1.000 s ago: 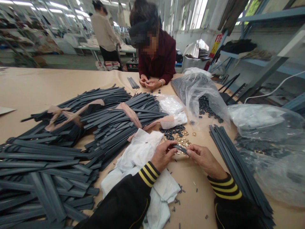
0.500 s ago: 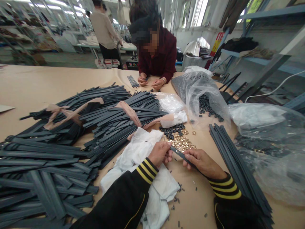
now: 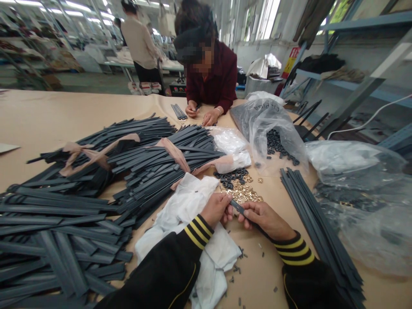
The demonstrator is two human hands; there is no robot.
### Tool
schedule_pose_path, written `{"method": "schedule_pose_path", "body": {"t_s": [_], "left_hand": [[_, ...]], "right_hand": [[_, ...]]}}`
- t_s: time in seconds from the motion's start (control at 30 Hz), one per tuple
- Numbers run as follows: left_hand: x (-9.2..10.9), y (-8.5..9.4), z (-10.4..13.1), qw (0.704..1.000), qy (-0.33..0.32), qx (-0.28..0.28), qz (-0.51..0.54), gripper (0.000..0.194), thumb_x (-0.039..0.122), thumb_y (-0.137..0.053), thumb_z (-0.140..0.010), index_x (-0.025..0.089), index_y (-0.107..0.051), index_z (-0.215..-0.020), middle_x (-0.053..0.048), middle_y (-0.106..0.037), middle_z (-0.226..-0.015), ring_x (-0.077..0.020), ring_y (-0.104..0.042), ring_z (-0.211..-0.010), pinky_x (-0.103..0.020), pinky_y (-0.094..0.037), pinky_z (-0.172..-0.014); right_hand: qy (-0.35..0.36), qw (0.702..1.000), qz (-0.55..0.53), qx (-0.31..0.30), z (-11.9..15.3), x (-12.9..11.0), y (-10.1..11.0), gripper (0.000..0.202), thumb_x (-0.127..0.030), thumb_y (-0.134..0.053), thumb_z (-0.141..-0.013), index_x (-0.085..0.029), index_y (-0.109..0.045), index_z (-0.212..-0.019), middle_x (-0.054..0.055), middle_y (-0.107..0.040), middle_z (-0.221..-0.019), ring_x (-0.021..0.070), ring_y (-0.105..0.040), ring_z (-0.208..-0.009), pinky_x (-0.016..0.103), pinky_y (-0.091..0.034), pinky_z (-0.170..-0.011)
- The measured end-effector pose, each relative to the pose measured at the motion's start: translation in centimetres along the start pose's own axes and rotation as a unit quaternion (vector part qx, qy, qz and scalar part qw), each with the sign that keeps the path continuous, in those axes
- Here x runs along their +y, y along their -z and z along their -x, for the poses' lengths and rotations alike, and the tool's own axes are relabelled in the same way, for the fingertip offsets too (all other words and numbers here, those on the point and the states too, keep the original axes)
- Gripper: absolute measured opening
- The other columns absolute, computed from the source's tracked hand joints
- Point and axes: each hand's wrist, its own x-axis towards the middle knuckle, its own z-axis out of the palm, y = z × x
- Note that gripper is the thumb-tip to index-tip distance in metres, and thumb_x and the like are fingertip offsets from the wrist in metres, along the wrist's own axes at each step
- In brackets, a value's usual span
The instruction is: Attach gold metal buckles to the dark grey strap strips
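A dark strap (image 3: 237,207) is stretched between both hands at the centre. My left hand (image 3: 219,209) pinches its upper left end, just above a white cloth (image 3: 189,201). Fingers of my right hand (image 3: 265,218) close round the same strap farther down, and the strap runs on under the palm. A small slot shows in the strap between the hands. Right behind the hands lie gold buckles (image 3: 246,192) and a heap of small dark loops (image 3: 230,176). Small dark bits (image 3: 236,269) are scattered on the table below them.
Bundles of dark straps (image 3: 170,156) and loose straps (image 3: 64,240) cover the left side. More straps (image 3: 318,227) lie at right, beside plastic bags (image 3: 363,214). Another bag (image 3: 273,116) holds dark loops. Across the table (image 3: 41,107) a person (image 3: 215,77) leans over small parts.
My right hand has moved left along the strap, closer to my left hand. Less of the strap shows between them. The person opposite has shifted one hand slightly.
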Motion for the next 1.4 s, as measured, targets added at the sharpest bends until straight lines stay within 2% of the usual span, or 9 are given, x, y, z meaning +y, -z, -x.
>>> {"method": "schedule_pose_path", "body": {"t_s": [0.17, 0.33, 0.73, 0.87, 1.03, 1.13, 1.27, 1.33, 1.4], "left_hand": [[-0.2, 0.2, -0.4, 0.995, -0.028, 0.088, -0.043, 0.036, 0.048, -0.041, -0.076, 0.016, -0.04, -0.059, 0.005, -0.045, -0.041, -0.0046, -0.038, -0.028, -0.015, -0.025, -0.03], [-0.3, 0.6, -0.7, 0.965, -0.083, 0.195, -0.155, 0.026, 0.04, -0.04, -0.077, 0.018, -0.041, -0.066, 0.008, -0.041, -0.043, -0.0043, -0.035, -0.03, -0.016, -0.026, -0.034], [-0.5, 0.8, -1.0, 0.943, -0.096, 0.223, -0.227, 0.024, 0.038, -0.042, -0.077, 0.018, -0.045, -0.065, 0.006, -0.043, -0.044, -0.0071, -0.036, -0.035, -0.019, -0.027, -0.038], [-0.3, 0.6, -0.7, 0.948, -0.096, 0.197, -0.231, 0.023, 0.039, -0.041, -0.078, 0.018, -0.046, -0.068, 0.006, -0.046, -0.046, -0.0074, -0.04, -0.035, -0.019, -0.03, -0.039], [-0.4, -0.5, 0.5, 0.968, -0.095, -0.008, -0.234, 0.025, 0.039, -0.039, -0.08, 0.018, -0.048, -0.07, 0.003, -0.052, -0.052, -0.0075, -0.045, -0.038, -0.018, -0.034, -0.039], [0.1, 0.2, 0.7, 0.961, -0.083, 0.019, -0.262, 0.026, 0.037, -0.035, -0.081, 0.018, -0.047, -0.067, 0.002, -0.052, -0.053, -0.0081, -0.046, -0.039, -0.019, -0.035, -0.039], [2.2, 2.8, -0.5, 0.871, -0.157, 0.204, -0.419, 0.017, 0.026, -0.039, -0.08, 0.018, -0.051, -0.071, 0.0, -0.055, -0.063, -0.012, -0.053, -0.056, -0.023, -0.041, -0.055], [3.1, 3.5, -1.5, 0.809, -0.202, 0.202, -0.513, 0.014, 0.021, -0.04, -0.078, 0.018, -0.054, -0.076, -0.004, -0.057, -0.074, -0.0148, -0.054, -0.071, -0.026, -0.041, -0.067], [3.5, 3.4, -2.6, 0.765, -0.22, 0.142, -0.588, 0.016, 0.016, -0.041, -0.077, 0.018, -0.056, -0.08, -0.006, -0.056, -0.083, -0.0164, -0.053, -0.079, -0.027, -0.041, -0.071]], "right_hand": [[-0.044, 0.996, -0.072, -0.037, 0.2, 0.6, 0.7, 0.024, -0.032, -0.052, -0.078, -0.013, -0.058, -0.09, 0.007, -0.064, -0.087, 0.0087, -0.058, -0.063, 0.021, -0.045, -0.06], [-0.115, 0.979, -0.17, 0.004, 0.3, 0.6, 1.2, 0.022, -0.022, -0.05, -0.077, -0.012, -0.056, -0.095, 0.012, -0.066, -0.092, 0.0137, -0.064, -0.072, 0.026, -0.05, -0.066], [-0.13, 0.974, -0.18, 0.051, 0.3, 0.4, 1.4, 0.026, -0.03, -0.042, -0.082, -0.012, -0.051, -0.098, 0.015, -0.068, -0.087, 0.0183, -0.066, -0.071, 0.029, -0.051, -0.064], [-0.127, 0.983, -0.118, 0.061, 0.2, 0.2, 1.1, 0.026, -0.033, -0.044, -0.081, -0.013, -0.051, -0.096, 0.011, -0.067, -0.083, 0.0149, -0.064, -0.068, 0.026, -0.049, -0.061], [-0.037, 0.996, 0.077, 0.021, -0.1, 0.7, 0.6, 0.029, -0.039, -0.046, -0.079, -0.013, -0.054, -0.068, -0.002, -0.056, -0.055, 0.0047, -0.048, -0.043, 0.016, -0.038, -0.043], [-0.034, 0.992, 0.12, 0.033, -0.1, 0.9, 0.8, 0.032, -0.041, -0.045, -0.079, -0.015, -0.05, -0.061, -0.005, -0.05, -0.047, 0.0043, -0.042, -0.038, 0.016, -0.033, -0.038], [-0.045, 0.99, 0.101, 0.087, 0.0, 1.0, 1.2, 0.033, -0.042, -0.041, -0.079, -0.015, -0.049, -0.062, -0.004, -0.051, -0.047, 0.0061, -0.046, -0.039, 0.017, -0.036, -0.039], [-0.031, 0.989, 0.103, 0.1, 0.0, 1.0, 1.4, 0.032, -0.041, -0.042, -0.079, -0.015, -0.05, -0.063, -0.004, -0.05, -0.046, 0.0059, -0.045, -0.039, 0.017, -0.036, -0.04], [-0.014, 0.988, 0.102, 0.111, 0.0, 1.1, 1.4, 0.031, -0.04, -0.042, -0.079, -0.015, -0.05, -0.063, -0.005, -0.049, -0.045, 0.0055, -0.043, -0.037, 0.017, -0.035, -0.039]]}}
